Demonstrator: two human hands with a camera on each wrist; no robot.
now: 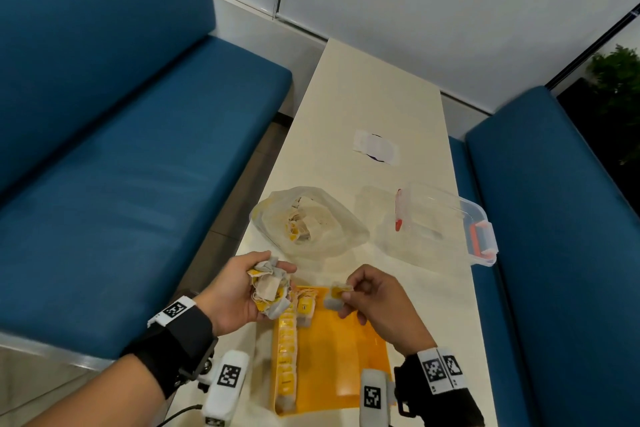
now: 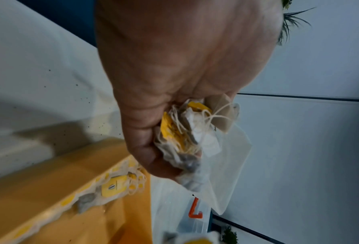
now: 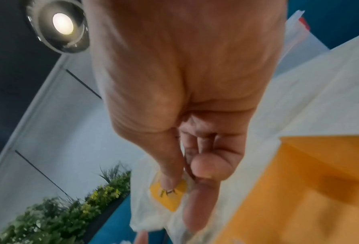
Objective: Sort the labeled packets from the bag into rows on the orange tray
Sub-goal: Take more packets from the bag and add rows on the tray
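Cream table (image 1: 367,107); left hand (image 1: 235,291) clutches crumpled packets (image 1: 268,291), right hand (image 1: 377,302) pinches seemingly papery packet (image 1: 336,295).

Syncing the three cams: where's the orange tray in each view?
Head: tray at bottom centre, between the wrists, a packet row along its left edge.
Left wrist: lower left, under the left hand.
Right wrist: right side, beside the right hand.
Shared landmark: the clear bag.
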